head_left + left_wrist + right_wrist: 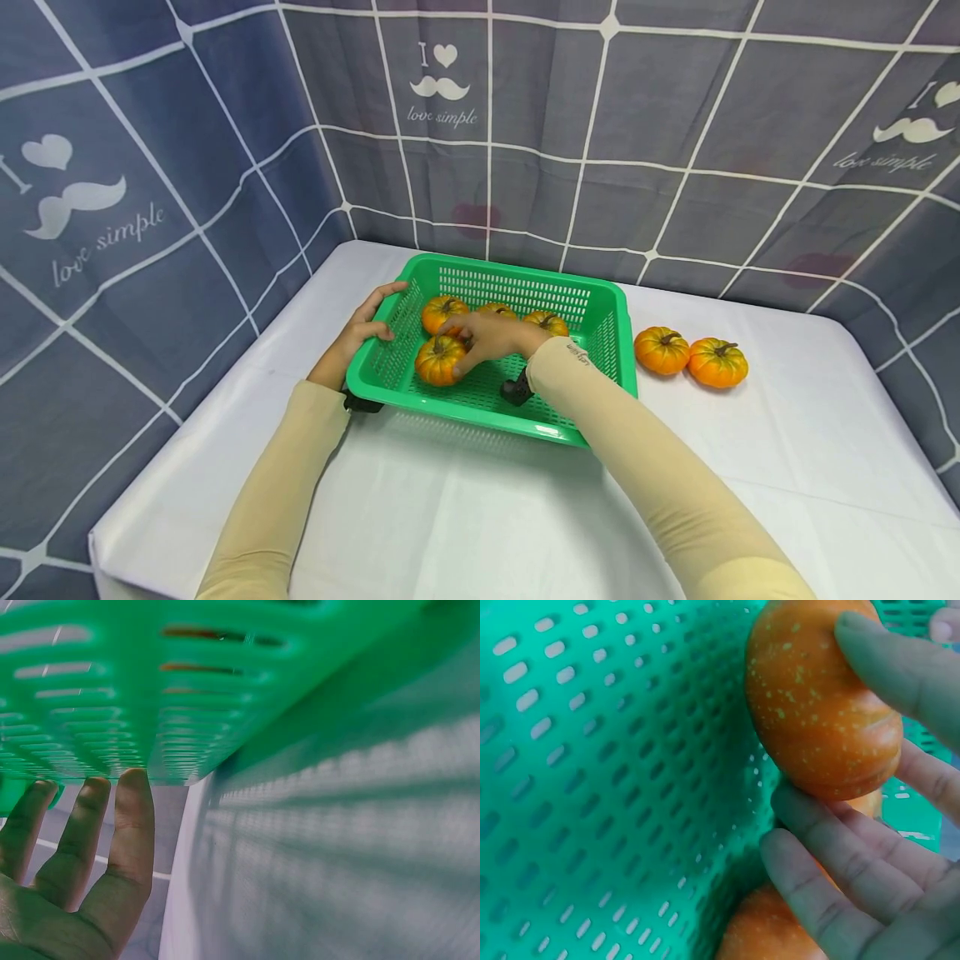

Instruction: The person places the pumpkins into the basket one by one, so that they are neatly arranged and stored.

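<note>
A green slotted plastic basket (487, 421) stands on the white table with several small orange pumpkins inside. My left hand (356, 337) holds its left rim, the thumb over the edge; in the left wrist view, straight fingers (133, 817) touch its outer wall. Reaching inside from the right, my right hand (491, 336) grips the front-left pumpkin (437, 362) between thumb and fingers. That pumpkin (817, 697) shows its speckled orange side in the right wrist view, and another pumpkin (769, 930) lies below the fingers. Behind the hand are a left pumpkin (442, 312) and a right one (551, 322).
Two more pumpkins, one (662, 350) nearer the basket and one (717, 363) farther right, sit side by side on the white tablecloth (817, 433). A grey checked curtain (540, 108) hangs behind the table and along both sides.
</note>
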Demonstrator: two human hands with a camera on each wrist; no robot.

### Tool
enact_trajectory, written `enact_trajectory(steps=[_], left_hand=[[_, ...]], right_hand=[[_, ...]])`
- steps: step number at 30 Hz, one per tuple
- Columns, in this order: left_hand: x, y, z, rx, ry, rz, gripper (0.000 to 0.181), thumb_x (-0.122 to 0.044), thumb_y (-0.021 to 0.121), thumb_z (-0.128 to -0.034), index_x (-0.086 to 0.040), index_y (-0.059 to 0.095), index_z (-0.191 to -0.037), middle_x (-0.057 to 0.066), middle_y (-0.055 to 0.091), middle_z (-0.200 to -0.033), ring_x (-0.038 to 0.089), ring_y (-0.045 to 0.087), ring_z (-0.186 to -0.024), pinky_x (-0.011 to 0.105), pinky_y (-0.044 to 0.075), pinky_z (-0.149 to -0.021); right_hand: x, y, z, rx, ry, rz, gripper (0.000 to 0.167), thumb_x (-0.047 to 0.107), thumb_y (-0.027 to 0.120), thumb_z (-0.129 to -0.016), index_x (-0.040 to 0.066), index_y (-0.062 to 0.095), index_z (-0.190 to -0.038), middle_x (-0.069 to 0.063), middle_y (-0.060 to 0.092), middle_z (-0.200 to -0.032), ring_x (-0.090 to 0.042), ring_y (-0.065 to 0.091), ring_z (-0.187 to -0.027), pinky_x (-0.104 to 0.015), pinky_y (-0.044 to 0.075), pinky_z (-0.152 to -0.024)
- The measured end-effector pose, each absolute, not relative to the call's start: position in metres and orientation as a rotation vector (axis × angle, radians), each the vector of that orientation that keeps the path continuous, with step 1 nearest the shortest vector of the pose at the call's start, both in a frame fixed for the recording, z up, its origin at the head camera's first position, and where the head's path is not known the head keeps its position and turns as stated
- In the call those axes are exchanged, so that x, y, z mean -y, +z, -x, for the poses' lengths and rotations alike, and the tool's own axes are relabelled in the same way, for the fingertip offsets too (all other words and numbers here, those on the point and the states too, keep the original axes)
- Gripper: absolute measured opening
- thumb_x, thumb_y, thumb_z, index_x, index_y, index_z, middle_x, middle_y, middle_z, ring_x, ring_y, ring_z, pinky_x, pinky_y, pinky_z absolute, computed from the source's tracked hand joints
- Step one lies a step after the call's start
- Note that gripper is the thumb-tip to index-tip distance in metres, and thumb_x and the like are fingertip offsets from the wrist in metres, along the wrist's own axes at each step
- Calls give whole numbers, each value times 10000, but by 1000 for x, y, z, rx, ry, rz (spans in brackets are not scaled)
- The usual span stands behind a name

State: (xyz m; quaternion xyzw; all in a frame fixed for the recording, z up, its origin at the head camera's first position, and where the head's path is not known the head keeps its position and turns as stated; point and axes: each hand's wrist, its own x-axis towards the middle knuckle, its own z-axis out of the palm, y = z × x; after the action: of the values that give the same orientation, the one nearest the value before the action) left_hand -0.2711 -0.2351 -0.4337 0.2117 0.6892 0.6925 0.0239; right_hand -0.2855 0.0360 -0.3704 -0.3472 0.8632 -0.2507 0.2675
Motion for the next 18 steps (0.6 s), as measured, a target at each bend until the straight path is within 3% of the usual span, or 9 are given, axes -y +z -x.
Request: enact_trajectory(steps=[5,9,18], left_hand=[[235,-434,270,-2061,2183,-615,857,87,450,-754,42,387,-1607,294,330,-1653,151,556,-1260,226,532,-883],[234,-434,269,-2075,2179,-633,846,87,453,-757,34,403,-1601,301,285,-1683,130,535,-1278,218,516,-874],[235,-435,270,-2061,2198,-624,838,101,454,-757,-22,459,-1586,215,376,-1640,148,552,-1283,230,521,-912]], right_hand=[[-29,-374,284,-2335,-644,948,732,204,841,-944,133,524,-1601,-160,547,-1567,-327,515,-1441,-468,454,-1163],[-24,-376,283,-2343,-625,960,730,206,834,-956,142,514,-1609,-159,543,-1575,-331,523,-1438,-482,451,-1166],[-16,-381,283,-2384,-629,962,749,203,820,-976,139,471,-1636,-162,544,-1587,-345,541,-1437,-481,464,-1160]])
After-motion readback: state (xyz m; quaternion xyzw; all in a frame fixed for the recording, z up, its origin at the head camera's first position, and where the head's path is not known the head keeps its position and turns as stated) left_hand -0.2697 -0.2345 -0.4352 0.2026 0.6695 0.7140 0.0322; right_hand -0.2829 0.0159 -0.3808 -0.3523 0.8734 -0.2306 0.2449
